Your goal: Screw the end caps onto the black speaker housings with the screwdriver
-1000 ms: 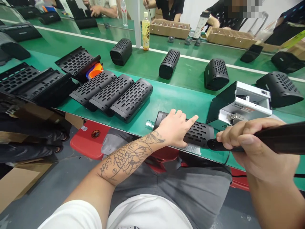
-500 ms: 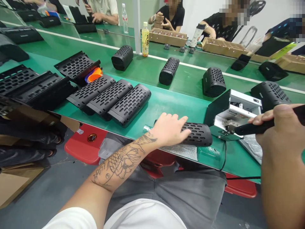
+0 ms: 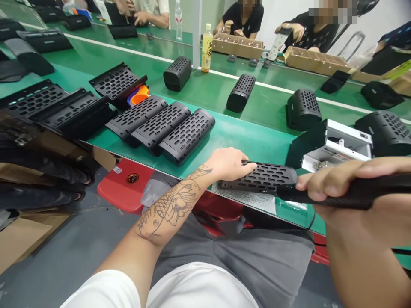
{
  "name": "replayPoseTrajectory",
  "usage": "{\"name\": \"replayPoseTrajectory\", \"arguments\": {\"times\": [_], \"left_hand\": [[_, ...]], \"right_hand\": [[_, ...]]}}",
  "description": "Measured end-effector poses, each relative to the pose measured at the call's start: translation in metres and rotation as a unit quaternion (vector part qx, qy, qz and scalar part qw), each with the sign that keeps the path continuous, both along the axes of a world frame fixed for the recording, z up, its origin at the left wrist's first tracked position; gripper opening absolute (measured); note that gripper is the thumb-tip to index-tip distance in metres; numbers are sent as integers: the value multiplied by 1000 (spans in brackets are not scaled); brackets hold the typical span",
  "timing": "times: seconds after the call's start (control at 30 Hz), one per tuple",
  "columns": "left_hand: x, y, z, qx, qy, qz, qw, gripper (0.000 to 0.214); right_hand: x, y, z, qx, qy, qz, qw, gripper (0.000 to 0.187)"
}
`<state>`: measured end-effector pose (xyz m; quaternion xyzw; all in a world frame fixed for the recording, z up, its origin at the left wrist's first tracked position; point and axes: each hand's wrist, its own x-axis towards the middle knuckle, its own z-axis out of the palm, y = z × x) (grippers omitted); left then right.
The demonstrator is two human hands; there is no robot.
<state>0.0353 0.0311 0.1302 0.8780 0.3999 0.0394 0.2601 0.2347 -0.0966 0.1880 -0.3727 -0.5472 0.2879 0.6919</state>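
Observation:
My left hand [image 3: 229, 164] grips the left end of a black perforated housing [image 3: 272, 176], its thumb on top and its fingers curled over the far side. The housing lies on bubble wrap [image 3: 257, 203] at the bench's near edge. In my closed right hand [image 3: 337, 184] is a black electric screwdriver [image 3: 369, 192]. Its front end points left, over the right end of the housing; I cannot see whether the bit touches. Behind that hand stands a black and silver screw feeder [image 3: 334, 145], partly covered by my fingers.
Three similar housings [image 3: 188, 134] lie left of my work, beside open shells [image 3: 117, 83] and an orange roll [image 3: 140, 95]. More units [image 3: 240, 92] stand on the green belt [image 3: 205, 92] beyond. Across it, people work at cardboard trays [image 3: 237, 45]. A red stool [image 3: 123, 188] is below.
The screwdriver has moved left from the screw feeder to the housing's right end. My left hand's spread fingers have curled around the housing's left end. The view has shifted slightly.

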Motion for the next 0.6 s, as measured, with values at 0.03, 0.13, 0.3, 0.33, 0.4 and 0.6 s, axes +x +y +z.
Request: {"name": "replayPoseTrajectory", "arguments": {"times": [0.03, 0.13, 0.3, 0.33, 0.4, 0.6], "left_hand": [[0, 0, 0, 1, -2, -1, 1000, 58], [1, 1, -1, -1, -8, -2, 1000, 58], [1, 4, -3, -19, -29, -9, 999, 55], [1, 5, -3, -23, -32, -11, 999, 54], [1, 6, -4, -27, -37, -12, 999, 54], [1, 6, -3, -37, -34, -14, 999, 54]], "right_hand": [[-10, 4, 0, 3, -8, 9, 1000, 43], [-17, 14, -6, -7, -18, 24, 1000, 39], [-8, 20, -16, -11, -34, 54, 998, 28], [-8, 20, -16, -15, -37, 61, 997, 28], [-10, 20, -15, -27, -38, 73, 996, 29], [-14, 23, -14, -51, -39, 104, 993, 29]]}}
